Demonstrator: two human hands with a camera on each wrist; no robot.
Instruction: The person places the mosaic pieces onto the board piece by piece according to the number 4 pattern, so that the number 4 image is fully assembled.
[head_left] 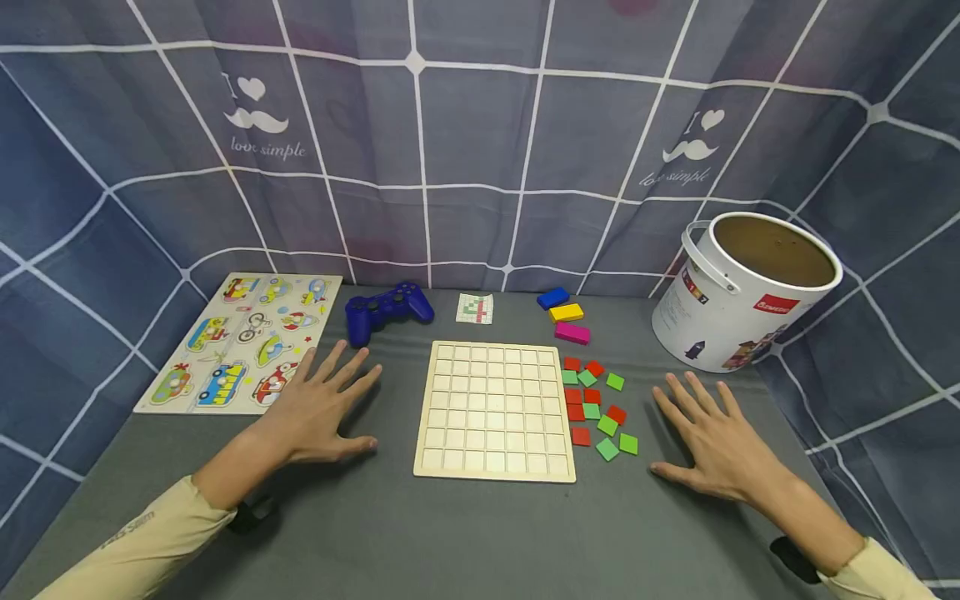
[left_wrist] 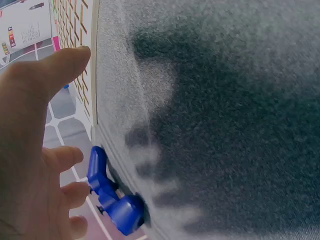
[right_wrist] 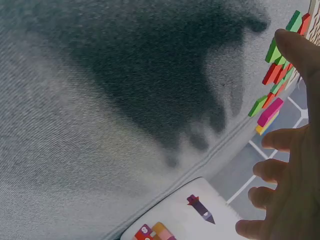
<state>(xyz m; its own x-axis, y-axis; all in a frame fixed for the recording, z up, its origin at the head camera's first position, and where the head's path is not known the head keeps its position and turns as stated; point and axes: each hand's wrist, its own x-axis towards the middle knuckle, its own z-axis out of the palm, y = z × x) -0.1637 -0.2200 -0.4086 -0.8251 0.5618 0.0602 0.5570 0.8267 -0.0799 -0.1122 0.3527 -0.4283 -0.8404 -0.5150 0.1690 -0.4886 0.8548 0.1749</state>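
My left hand (head_left: 322, 412) hovers over the grey table with fingers spread, holding nothing. It is nearest to a picture puzzle board (head_left: 247, 333) and a blue game controller (head_left: 387, 310). My right hand (head_left: 712, 442), also spread and holding nothing, is just right of several small red and green square tiles (head_left: 607, 425). Between the hands lies a pale wooden grid board (head_left: 495, 408), its squares bare. In the left wrist view the controller (left_wrist: 117, 200) shows beyond the fingertips. The right wrist view has the tiles (right_wrist: 272, 74) beyond the thumb.
A white bucket (head_left: 735, 292) with a handle stands at the back right. Blue, yellow and magenta blocks (head_left: 572, 332) lie behind the tiles. A small card with a coloured grid pattern (head_left: 475, 308) sits behind the board. A grey checked curtain (head_left: 480, 150) surrounds the table.
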